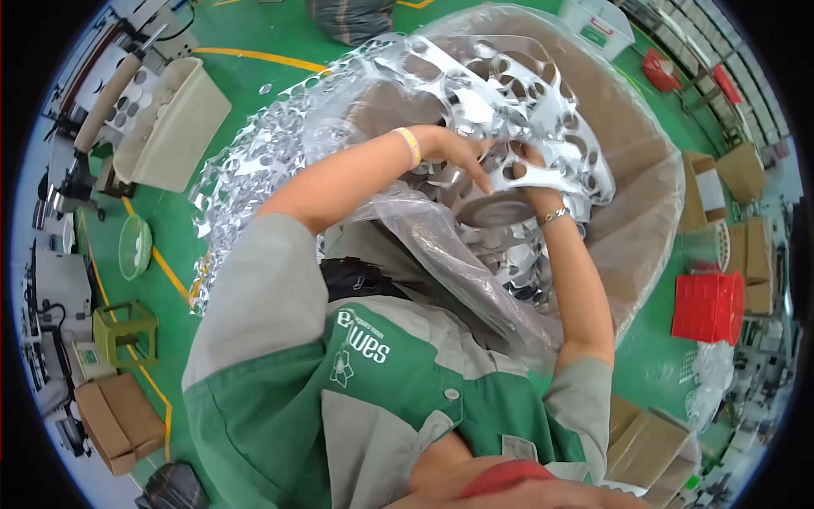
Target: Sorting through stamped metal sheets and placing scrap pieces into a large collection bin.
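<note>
Silvery scrap (485,112) surrounds two hands (456,148) (538,198) in one bag (646,182).

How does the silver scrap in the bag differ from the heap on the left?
The silver scrap lies inside the bag; the silver heap lies outside it. The right hand touches the scrap, not the heap. The scrap's holes look larger than the heap's. Both look shiny and perforated.

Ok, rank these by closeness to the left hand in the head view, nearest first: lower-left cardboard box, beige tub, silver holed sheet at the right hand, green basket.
From the left hand:
1. Silver holed sheet, just rightward, at the right hand
2. Beige tub, upper left
3. Green basket, farther left
4. Cardboard box, lower left
</note>
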The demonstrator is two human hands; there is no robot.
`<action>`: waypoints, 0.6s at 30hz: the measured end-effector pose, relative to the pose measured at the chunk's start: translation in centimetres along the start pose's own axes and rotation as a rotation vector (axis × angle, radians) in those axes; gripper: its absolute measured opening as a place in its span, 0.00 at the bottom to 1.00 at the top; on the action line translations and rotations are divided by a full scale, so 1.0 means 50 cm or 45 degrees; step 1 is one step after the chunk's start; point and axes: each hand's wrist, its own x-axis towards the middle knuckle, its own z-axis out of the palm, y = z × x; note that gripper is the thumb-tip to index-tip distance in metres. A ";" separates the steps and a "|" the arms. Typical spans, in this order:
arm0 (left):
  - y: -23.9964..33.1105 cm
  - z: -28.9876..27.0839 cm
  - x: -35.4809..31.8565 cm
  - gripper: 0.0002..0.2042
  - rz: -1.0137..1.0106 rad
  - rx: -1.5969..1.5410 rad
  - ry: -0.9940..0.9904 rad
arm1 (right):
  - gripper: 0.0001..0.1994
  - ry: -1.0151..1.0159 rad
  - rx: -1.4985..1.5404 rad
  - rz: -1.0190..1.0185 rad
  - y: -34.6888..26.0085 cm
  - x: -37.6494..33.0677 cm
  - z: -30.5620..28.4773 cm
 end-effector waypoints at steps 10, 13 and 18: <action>0.040 -0.090 0.060 0.26 -0.486 0.128 0.598 | 0.18 0.150 -0.345 0.014 -0.161 -0.007 -0.064; -0.055 -0.205 0.042 0.20 -0.470 -0.193 1.326 | 0.17 -0.041 -0.062 0.214 -0.188 -0.013 -0.095; -0.066 -0.272 -0.009 0.08 -0.009 -1.089 1.782 | 0.22 0.219 -0.914 0.583 -0.122 -0.021 -0.204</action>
